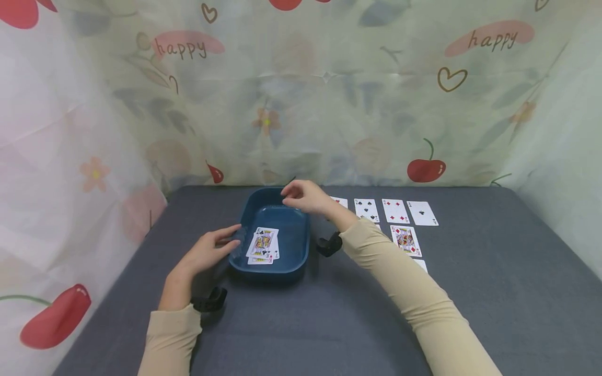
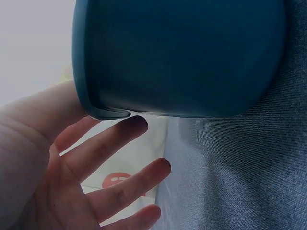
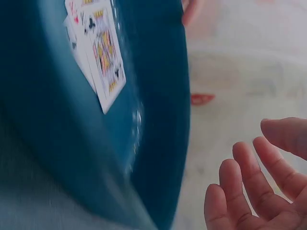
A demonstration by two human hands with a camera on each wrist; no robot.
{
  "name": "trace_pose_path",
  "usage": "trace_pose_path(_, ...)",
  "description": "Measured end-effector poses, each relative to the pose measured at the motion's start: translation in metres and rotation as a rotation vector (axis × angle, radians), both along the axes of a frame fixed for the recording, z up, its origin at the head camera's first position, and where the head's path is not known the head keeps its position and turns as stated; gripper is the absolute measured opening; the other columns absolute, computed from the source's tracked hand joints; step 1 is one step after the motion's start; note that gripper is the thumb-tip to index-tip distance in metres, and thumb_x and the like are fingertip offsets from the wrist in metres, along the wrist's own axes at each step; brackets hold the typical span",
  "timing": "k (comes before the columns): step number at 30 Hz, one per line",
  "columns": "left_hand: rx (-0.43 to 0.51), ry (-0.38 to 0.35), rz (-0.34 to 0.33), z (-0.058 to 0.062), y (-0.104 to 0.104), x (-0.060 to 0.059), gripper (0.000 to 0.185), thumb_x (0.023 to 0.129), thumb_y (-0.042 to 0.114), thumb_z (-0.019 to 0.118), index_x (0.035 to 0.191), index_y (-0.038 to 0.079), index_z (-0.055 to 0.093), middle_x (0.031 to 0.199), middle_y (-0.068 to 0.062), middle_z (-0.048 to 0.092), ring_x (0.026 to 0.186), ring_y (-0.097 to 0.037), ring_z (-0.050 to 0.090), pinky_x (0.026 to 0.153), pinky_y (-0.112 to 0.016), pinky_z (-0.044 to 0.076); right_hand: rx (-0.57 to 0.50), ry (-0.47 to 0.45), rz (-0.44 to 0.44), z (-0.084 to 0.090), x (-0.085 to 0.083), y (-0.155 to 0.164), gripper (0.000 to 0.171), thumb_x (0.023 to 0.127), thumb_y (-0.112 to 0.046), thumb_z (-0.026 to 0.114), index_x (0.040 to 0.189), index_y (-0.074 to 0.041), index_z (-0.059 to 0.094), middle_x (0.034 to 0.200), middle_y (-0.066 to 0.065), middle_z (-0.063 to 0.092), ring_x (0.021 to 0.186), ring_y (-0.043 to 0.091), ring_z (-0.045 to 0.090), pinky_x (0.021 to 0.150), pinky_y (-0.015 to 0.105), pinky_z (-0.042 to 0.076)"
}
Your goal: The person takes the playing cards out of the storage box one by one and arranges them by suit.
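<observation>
Head view: blue tray (image 1: 301,245) on grey desk (image 1: 470,292), a few cards (image 1: 263,245) face up inside; left hand (image 1: 211,250) flat against near-left wall, fingers straight; right hand (image 1: 305,197) over far rim, fingers loosely bent, nothing held. More cards (image 1: 395,211) laid in rows to the right.

Left wrist view: left grip (image 2: 96,172) open, fingertips under tray (image 2: 192,57) lip, no clasp.

Right wrist view: right grip (image 3: 259,182) open, apart from tray (image 3: 163,120); king (image 3: 108,60) on top.

Risk: unsecured tray likely to slide or tip under uneven push, spilling cards.
</observation>
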State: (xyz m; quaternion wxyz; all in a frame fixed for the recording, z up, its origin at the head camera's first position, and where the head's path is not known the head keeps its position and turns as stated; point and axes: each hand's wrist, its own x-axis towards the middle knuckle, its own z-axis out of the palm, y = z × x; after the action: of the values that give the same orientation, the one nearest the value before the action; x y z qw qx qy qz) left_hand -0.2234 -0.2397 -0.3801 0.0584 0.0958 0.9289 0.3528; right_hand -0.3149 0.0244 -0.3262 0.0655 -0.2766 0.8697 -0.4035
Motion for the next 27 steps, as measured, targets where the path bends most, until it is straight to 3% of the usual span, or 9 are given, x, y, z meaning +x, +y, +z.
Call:
trace_pose_path(4,0.008,-0.014,0.0,0.001,0.0,0.0,0.051,0.095,0.025,0.052,0.142,0.009,0.039,0.143,-0.022,0.042,0.124,-0.042,0.049,0.099,-0.053,0.043,0.054,0.024,0.036,-0.006,0.001,-0.021,0.026,0.088,-0.013,0.062,0.111,-0.001,0.062,0.103,0.015,0.068,0.096,0.024,0.064,0.086,0.03,0.052)
trace_pose_path(14,0.018,-0.012,-0.018,0.0,-0.001,0.0,0.051,0.096,0.026,0.052,0.142,0.009,0.039,0.143,-0.022,0.043,0.124,-0.041,0.05,0.098,-0.052,0.044,0.176,-0.057,0.028,-0.018,0.003,-0.056,0.033,0.087,-0.018,0.065,0.116,-0.004,0.06,0.11,0.013,0.065,0.102,0.023,0.062,0.086,0.03,0.051)
trace_pose_path(21,0.017,0.004,-0.029,-0.002,-0.003,0.0,0.052,0.096,0.028,0.052,0.142,0.007,0.039,0.143,-0.023,0.042,0.123,-0.042,0.05,0.097,-0.052,0.045,0.283,-0.09,-0.001,-0.031,0.002,-0.07,0.039,0.084,-0.018,0.069,0.119,-0.006,0.057,0.116,0.014,0.061,0.104,0.025,0.059,0.083,0.03,0.051)
trace_pose_path(27,0.017,0.001,-0.024,-0.003,-0.002,0.0,0.052,0.096,0.028,0.051,0.142,0.008,0.039,0.143,-0.023,0.042,0.124,-0.042,0.05,0.098,-0.053,0.044,0.305,-0.122,-0.037,-0.043,-0.001,-0.074,0.045,0.081,-0.016,0.071,0.122,-0.006,0.054,0.117,0.015,0.06,0.106,0.026,0.057,0.086,0.031,0.049)
